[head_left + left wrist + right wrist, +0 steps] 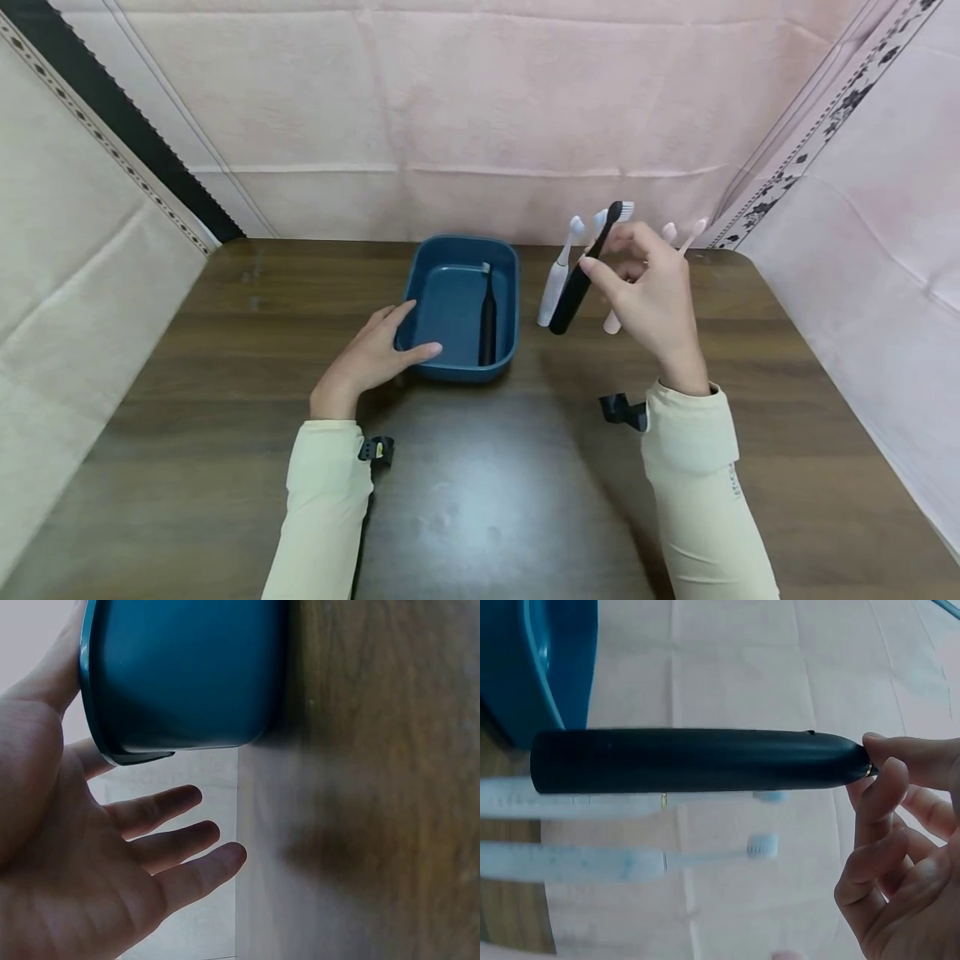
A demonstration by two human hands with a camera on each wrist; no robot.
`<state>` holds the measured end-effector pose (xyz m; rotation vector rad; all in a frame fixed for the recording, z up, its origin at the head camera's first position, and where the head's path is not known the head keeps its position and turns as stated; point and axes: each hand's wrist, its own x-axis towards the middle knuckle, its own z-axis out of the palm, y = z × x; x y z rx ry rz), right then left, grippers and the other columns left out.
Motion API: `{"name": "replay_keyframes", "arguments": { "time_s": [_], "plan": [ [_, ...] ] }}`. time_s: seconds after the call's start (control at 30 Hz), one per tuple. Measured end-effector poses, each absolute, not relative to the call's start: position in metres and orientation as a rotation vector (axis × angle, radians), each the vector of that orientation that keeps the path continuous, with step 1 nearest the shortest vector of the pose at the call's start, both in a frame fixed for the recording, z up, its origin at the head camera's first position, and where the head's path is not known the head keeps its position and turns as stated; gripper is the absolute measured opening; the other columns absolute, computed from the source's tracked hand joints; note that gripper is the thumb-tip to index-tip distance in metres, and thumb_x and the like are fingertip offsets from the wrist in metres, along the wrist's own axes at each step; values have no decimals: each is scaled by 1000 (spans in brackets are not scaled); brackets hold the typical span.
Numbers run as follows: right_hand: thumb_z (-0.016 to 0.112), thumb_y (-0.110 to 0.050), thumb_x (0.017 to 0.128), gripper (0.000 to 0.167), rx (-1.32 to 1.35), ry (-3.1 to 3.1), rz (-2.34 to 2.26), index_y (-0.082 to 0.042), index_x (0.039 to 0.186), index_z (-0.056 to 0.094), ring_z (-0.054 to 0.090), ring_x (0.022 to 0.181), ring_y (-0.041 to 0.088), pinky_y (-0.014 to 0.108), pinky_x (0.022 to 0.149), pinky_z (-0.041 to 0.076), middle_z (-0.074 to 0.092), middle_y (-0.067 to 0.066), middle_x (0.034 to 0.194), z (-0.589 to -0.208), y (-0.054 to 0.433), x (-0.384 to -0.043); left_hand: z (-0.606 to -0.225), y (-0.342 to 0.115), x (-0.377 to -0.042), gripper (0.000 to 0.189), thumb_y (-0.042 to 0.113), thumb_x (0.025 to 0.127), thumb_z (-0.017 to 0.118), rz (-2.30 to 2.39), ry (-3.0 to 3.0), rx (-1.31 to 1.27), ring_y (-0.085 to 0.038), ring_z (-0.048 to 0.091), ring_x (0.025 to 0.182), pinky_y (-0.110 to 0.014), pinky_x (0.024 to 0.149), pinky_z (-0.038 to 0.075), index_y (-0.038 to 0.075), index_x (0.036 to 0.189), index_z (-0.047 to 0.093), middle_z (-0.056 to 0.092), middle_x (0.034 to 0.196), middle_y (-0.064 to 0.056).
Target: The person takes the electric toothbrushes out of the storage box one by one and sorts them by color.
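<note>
My right hand [652,292] pinches a black electric toothbrush [573,296] between thumb and fingertips, near the top of its handle. It is raised with its white-bristled head up, and in the right wrist view its thick handle [690,760] crosses in front of two white toothbrushes. My left hand [375,354] is spread at the near left corner of a blue plastic bin [457,372], thumb and index finger over the rim. In the left wrist view the other fingers [199,881] stretch out beside the bin's wall. Another black electric toothbrush [487,325] lies inside the bin.
A white electric toothbrush [555,287] stands right of the bin, with another white brush head [600,218] just behind. Pale pink toothbrushes [612,323] stand partly hidden by my right hand. Pale cloth [480,100] hangs behind and beside the wooden table [285,333].
</note>
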<state>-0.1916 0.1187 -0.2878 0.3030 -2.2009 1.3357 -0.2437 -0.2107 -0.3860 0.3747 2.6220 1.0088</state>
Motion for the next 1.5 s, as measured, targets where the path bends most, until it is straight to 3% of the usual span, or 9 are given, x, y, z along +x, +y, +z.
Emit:
{"name": "replay_keyframes", "arguments": {
  "time_s": [0.1,0.4,0.73,1.2,1.5],
  "plan": [
    [76,4,86,19,275,-2205,1304,4,100,63,56,44,8,18,44,42,66,4,93,-289,125,-192,-387,-212,-244,99,68,90,62,1003,2626,378,-47,24,146,-73,107,29,18,164,19,12,166,-21],
    [76,0,88,21,212,-2266,1375,3,103,62,58,46,7,20,43,47,64,10,101,-307,126,-191,-386,-210,-245,98,66,91,62,996,2629,378,-47,24,146,-73,107,29,16,164,19,12,166,-22],
    [77,2,87,20,229,-2285,1398,3,101,63,57,46,14,19,48,48,64,14,99,-329,120,-191,-384,-206,-246,99,67,91,63,987,2630,382,-47,24,146,-73,108,29,16,164,19,12,166,-22],
    [79,-4,88,19,203,-2388,1290,-2,100,64,52,46,9,20,46,40,71,10,98,-334,114,-191,-383,-208,-246,98,65,92,63,997,2614,381,-46,23,147,-72,109,28,16,164,18,11,167,-22],
    [79,-3,87,18,218,-2452,1254,-3,98,64,51,48,14,23,47,40,70,9,93,-338,115,-192,-384,-208,-246,99,66,91,63,992,2615,374,-46,23,147,-72,109,28,16,164,18,10,167,-22]
  ]
}}
